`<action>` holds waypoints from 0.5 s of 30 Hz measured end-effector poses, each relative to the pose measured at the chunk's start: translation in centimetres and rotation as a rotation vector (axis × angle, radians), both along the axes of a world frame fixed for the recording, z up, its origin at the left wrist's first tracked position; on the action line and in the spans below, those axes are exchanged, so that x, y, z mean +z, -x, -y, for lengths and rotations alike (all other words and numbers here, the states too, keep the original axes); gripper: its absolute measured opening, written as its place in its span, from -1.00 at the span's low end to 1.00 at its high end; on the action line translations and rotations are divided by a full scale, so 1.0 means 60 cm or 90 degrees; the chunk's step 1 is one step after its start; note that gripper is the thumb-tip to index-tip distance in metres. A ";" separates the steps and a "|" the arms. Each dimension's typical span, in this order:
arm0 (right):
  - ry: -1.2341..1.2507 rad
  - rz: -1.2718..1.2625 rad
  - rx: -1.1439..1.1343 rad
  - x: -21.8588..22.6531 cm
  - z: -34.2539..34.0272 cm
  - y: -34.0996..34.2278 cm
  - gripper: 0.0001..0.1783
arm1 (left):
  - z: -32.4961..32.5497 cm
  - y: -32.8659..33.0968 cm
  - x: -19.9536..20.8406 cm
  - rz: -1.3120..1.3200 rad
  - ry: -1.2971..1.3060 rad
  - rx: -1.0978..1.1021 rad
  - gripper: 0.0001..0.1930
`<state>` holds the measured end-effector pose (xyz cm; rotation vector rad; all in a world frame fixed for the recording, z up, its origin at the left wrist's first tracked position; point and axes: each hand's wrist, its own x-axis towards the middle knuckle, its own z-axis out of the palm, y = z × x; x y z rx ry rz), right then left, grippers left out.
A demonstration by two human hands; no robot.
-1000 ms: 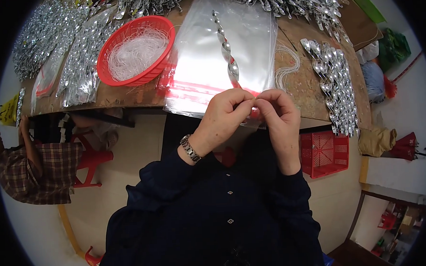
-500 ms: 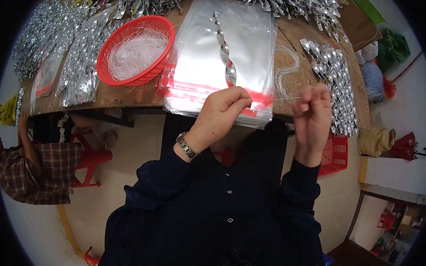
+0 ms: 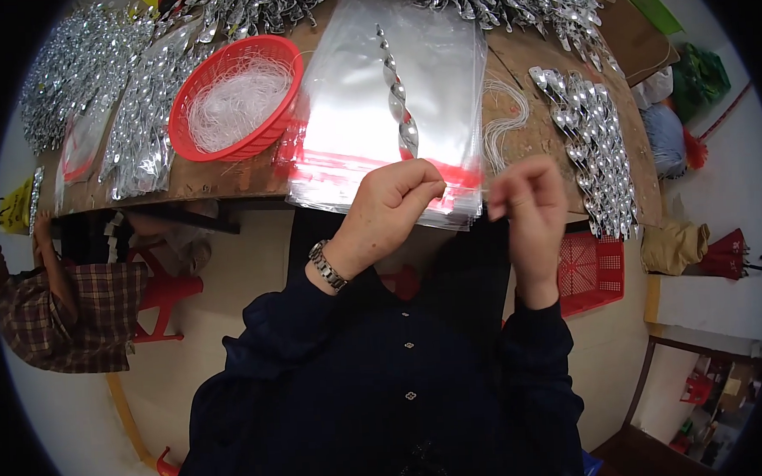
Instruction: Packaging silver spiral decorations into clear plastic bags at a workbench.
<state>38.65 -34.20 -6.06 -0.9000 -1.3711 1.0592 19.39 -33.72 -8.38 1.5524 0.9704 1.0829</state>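
Note:
My left hand, with a metal watch at its wrist, is closed in a pinch at the lower end of a twisted silver strip. That end is hidden behind the fingers. The rest of the strip lies over a stack of clear plastic bags with red bands along their near edge. To the right, my right hand is closed with curled, slightly blurred fingers. A fine pale thread, only faintly visible, runs between the two hands. A loose bunch of white threads rests on the table beyond my right hand.
A red basket of white threads stands left of the bags. Silver twisted strips are heaped along the far side, at left and at right. A red crate sits below the table. Another person in a plaid shirt is at left.
My right hand has moved left, closer to my left hand, and its fingers have curled in more. The left hand keeps its pinch. The whole view has shifted slightly.

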 end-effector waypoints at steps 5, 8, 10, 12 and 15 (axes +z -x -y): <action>-0.050 0.046 -0.177 0.017 -0.042 -0.072 -0.90 | -0.001 0.028 0.007 0.066 0.083 0.059 -0.87; -0.078 -0.101 -0.184 0.009 -0.079 -0.175 -0.92 | -0.003 0.049 0.008 0.040 0.099 0.052 -0.88; -0.088 -0.164 -0.184 0.006 -0.082 -0.209 -0.92 | -0.002 0.049 0.011 0.047 0.095 0.060 -0.88; -0.092 -0.179 -0.185 0.002 -0.075 -0.215 -0.92 | -0.004 0.052 0.010 0.048 0.089 0.063 -0.89; -0.034 -0.168 -0.174 -0.002 -0.057 -0.176 -0.91 | -0.004 0.049 0.013 0.031 0.037 0.059 -0.88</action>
